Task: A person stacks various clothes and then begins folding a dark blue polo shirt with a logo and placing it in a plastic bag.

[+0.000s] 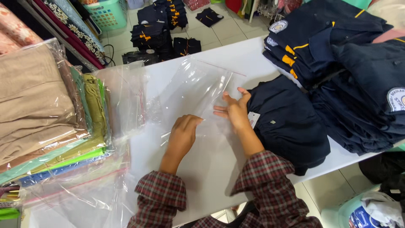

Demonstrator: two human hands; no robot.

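Observation:
A clear plastic bag (192, 90) lies flat on the white table (219, 164). My left hand (182, 134) rests on its near edge with fingers curled, pinching the plastic. My right hand (234, 110) lies flat on the bag's right side, fingers spread, its back next to a folded navy garment (291, 126) with a white tag. Both sleeves are red plaid.
Stacks of bagged folded fabric (40, 105) in beige, green and blue fill the left side. Loose clear bags (84, 185) lie in front of them. A pile of navy uniforms (350, 71) covers the right. More navy garments (158, 36) and a green basket (107, 12) sit on the floor.

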